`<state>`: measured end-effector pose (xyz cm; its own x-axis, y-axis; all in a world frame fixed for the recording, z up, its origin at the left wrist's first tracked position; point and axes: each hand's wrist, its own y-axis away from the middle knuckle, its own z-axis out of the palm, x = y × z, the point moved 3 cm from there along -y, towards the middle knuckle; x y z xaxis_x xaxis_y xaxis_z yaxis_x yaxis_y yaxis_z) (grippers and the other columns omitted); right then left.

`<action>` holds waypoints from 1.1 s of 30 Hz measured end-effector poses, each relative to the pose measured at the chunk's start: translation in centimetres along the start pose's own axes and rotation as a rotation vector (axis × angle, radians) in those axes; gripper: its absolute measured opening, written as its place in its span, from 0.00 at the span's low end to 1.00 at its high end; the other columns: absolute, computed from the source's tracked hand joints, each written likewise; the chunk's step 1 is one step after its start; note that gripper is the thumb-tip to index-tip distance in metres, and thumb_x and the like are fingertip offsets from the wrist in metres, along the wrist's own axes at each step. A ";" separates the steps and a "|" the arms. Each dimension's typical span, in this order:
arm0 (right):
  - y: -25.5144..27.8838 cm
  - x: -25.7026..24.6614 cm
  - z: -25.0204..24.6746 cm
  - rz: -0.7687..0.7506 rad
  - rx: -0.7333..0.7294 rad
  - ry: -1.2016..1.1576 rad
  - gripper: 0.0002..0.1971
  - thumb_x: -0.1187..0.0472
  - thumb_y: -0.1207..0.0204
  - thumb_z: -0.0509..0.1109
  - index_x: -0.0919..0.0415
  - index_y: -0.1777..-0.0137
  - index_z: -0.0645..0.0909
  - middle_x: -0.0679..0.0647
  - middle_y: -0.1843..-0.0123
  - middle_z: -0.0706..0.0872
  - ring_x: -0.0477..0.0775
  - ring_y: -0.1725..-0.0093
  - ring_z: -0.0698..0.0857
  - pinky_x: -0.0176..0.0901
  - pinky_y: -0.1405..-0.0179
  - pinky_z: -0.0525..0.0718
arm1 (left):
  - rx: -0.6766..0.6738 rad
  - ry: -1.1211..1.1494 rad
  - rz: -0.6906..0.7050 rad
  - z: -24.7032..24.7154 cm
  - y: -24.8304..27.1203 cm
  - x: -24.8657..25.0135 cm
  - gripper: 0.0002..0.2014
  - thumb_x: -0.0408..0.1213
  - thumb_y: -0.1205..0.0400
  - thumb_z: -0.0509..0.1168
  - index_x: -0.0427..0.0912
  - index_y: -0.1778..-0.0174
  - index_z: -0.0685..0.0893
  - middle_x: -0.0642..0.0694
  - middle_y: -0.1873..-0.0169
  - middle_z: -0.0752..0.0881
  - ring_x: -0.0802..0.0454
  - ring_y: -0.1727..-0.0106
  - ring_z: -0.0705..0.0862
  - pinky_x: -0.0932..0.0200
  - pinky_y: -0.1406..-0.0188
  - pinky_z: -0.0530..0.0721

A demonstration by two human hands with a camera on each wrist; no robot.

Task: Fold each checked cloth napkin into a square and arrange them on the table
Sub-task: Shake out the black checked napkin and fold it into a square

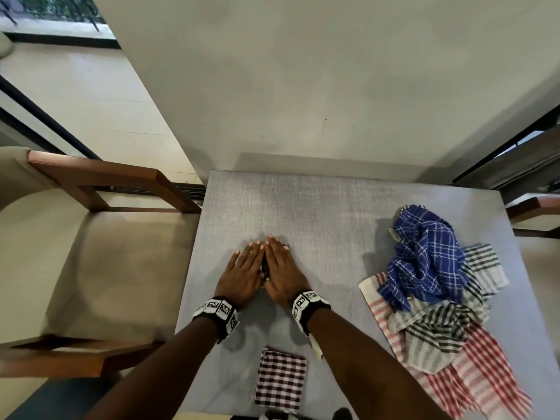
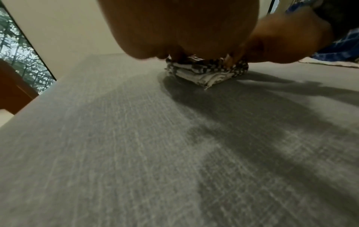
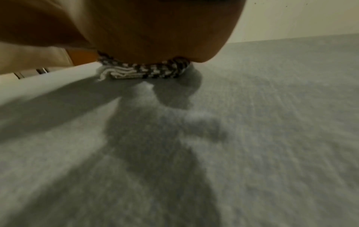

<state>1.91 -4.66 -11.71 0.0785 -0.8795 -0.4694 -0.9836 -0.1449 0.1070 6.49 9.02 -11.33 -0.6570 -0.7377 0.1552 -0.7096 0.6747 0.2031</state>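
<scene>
Grey table holds a folded dark-checked napkin at its centre, directly beneath both palms. Left hand and right hand press it flat, fingers straight, side by side. Unfolded cloths lie heaped nearer the right hand.

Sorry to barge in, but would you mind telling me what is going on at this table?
A person is folding checked napkins. Both hands, the left hand and the right hand, lie flat side by side, pressing a small folded dark-checked napkin onto the grey table. Another folded checked napkin already sits at the near edge. A pile of unfolded napkins waits on the right: a blue one on top of a grey-striped one and a red-striped one.
</scene>
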 end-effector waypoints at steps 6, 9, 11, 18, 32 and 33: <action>1.4 0.3 0.7 0.025 0.009 0.112 0.37 0.50 0.17 0.52 0.67 0.13 0.47 0.63 0.12 0.45 0.59 0.13 0.39 0.60 0.14 0.48 | -0.086 -0.046 0.027 0.7 0.2 -0.4 0.34 0.58 0.13 0.44 0.41 0.15 0.54 0.44 0.16 0.53 0.47 0.15 0.51 0.46 0.20 0.51; 1.2 0.7 0.6 0.004 -0.044 0.119 0.39 0.46 0.19 0.50 0.69 0.14 0.48 0.66 0.12 0.46 0.61 0.13 0.40 0.62 0.14 0.50 | -0.117 -0.069 0.060 0.6 0.1 -0.9 0.36 0.62 0.15 0.43 0.40 0.16 0.56 0.42 0.16 0.55 0.45 0.15 0.54 0.44 0.21 0.54; 1.3 1.5 0.5 -0.004 -0.087 0.125 0.42 0.44 0.21 0.51 0.70 0.14 0.47 0.66 0.12 0.45 0.62 0.13 0.40 0.63 0.15 0.51 | -0.136 -0.062 0.060 0.5 0.0 -1.1 0.37 0.62 0.14 0.40 0.39 0.17 0.57 0.41 0.17 0.58 0.45 0.16 0.57 0.44 0.21 0.55; 2.0 2.3 0.2 0.061 -0.065 0.114 0.47 0.39 0.25 0.57 0.66 0.13 0.45 0.60 0.12 0.39 0.57 0.13 0.36 0.61 0.14 0.46 | -0.134 -0.018 0.049 0.2 -0.1 -0.7 0.37 0.62 0.14 0.36 0.38 0.18 0.60 0.40 0.18 0.62 0.44 0.18 0.62 0.44 0.21 0.58; 1.9 -0.1 -0.7 0.013 0.000 0.117 0.39 0.41 0.16 0.52 0.62 0.13 0.46 0.57 0.11 0.43 0.53 0.13 0.38 0.58 0.14 0.46 | -0.121 -0.047 0.039 0.0 -0.1 -0.2 0.37 0.59 0.19 0.45 0.38 0.18 0.60 0.39 0.18 0.63 0.43 0.18 0.61 0.41 0.21 0.62; 2.1 -0.1 -0.1 0.048 -0.004 0.125 0.37 0.41 0.15 0.50 0.61 0.13 0.46 0.57 0.11 0.43 0.53 0.13 0.39 0.60 0.14 0.48 | -0.125 -0.057 0.039 0.0 -0.1 -0.2 0.37 0.59 0.19 0.45 0.38 0.18 0.58 0.39 0.18 0.61 0.43 0.17 0.59 0.41 0.21 0.61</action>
<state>-0.15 -4.90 -11.34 0.0513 -0.9351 -0.3507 -0.9862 -0.1029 0.1301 6.68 9.10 -11.37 -0.6991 -0.7063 0.1111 -0.6486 0.6919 0.3171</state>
